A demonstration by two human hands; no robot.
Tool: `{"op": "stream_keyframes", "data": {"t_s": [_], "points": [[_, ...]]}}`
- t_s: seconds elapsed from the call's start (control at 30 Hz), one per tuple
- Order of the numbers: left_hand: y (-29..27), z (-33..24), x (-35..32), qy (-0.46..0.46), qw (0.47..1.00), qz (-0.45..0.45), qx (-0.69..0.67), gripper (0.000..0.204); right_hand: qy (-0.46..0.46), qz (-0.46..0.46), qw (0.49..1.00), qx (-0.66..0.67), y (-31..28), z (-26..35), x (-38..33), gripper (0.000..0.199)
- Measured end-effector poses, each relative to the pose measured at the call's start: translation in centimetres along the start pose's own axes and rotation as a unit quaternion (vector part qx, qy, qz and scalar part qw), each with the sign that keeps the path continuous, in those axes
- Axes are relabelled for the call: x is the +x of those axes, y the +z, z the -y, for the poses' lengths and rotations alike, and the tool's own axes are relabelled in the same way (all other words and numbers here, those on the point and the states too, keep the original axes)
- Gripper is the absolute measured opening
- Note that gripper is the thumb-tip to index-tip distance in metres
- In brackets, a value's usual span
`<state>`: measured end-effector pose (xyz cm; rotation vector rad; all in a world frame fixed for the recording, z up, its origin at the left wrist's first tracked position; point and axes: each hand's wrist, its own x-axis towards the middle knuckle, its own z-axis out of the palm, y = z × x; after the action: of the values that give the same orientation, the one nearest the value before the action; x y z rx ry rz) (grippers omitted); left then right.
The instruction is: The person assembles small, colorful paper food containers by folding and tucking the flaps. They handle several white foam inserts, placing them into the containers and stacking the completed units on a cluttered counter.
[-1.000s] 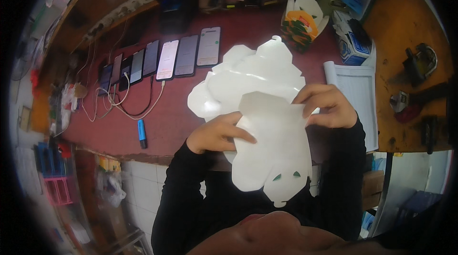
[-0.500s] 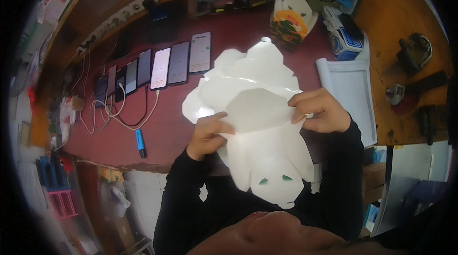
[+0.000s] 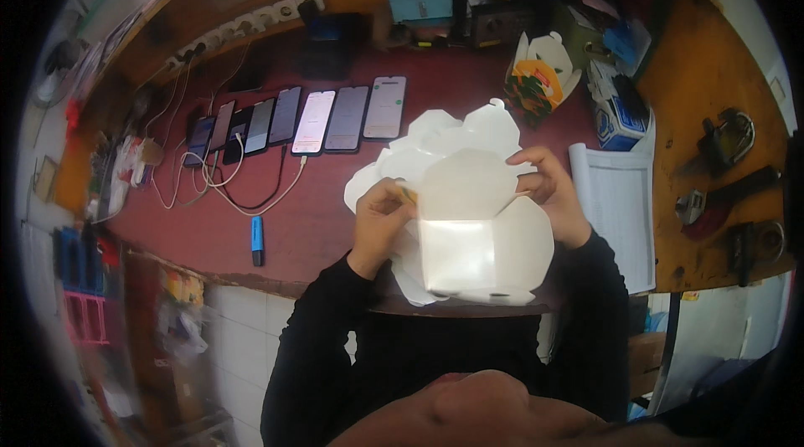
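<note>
Now folding a white paper box into shape, flaps tucked up where earlier the sheet was hanging flat and lower. Left hand pinching the left flap in a closed grip; right hand gripping the right flap the same way. Holding the box above the near edge of the red tabletop, over a pile of white box blanks. Lying toward the far edge: a row of phones on cables. Resting nearer the near edge: a blue marker. Sitting at the right edge: a paper sheet.
</note>
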<state>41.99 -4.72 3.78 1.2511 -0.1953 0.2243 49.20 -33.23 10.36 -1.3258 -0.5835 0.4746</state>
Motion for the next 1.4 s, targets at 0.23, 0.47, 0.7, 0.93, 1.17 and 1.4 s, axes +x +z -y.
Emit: {"op": "stream_keyframes", "data": {"t_s": [0.23, 0.47, 0.7, 0.93, 1.17, 1.4], "points": [[1.4, 0.4, 0.2, 0.045, 0.997, -0.039, -0.042, 0.021, -0.024, -0.070, 0.983, -0.168, 1.7, -2.7, 2.1, 0.016], [1.6, -2.9, 0.9, 0.088, 0.996, 0.008, -0.006, 0.021, -0.074, -0.133, 0.980, -0.132, 1.9, -0.2, 2.7, 0.017], [5.0, -8.6, -1.6, 0.249, 0.960, -0.092, 0.094, 0.019, -0.168, -0.062, 0.981, 0.072, 2.8, -1.4, 2.8, 0.028], [8.0, -12.8, -5.7, 0.375, 0.862, -0.136, 0.311, 0.020, -0.255, -0.224, 0.937, 0.083, 1.6, 5.8, -0.3, 0.036], [8.4, -13.9, -8.2, 0.492, 0.724, -0.121, 0.468, 0.036, -0.410, -0.124, 0.879, -0.207, 6.3, 11.6, -7.3, 0.055], [8.3, -9.9, -7.7, 0.631, 0.580, -0.102, 0.504, 0.036, -0.345, -0.037, 0.914, -0.210, 12.4, 9.4, -7.8, 0.087]]}}
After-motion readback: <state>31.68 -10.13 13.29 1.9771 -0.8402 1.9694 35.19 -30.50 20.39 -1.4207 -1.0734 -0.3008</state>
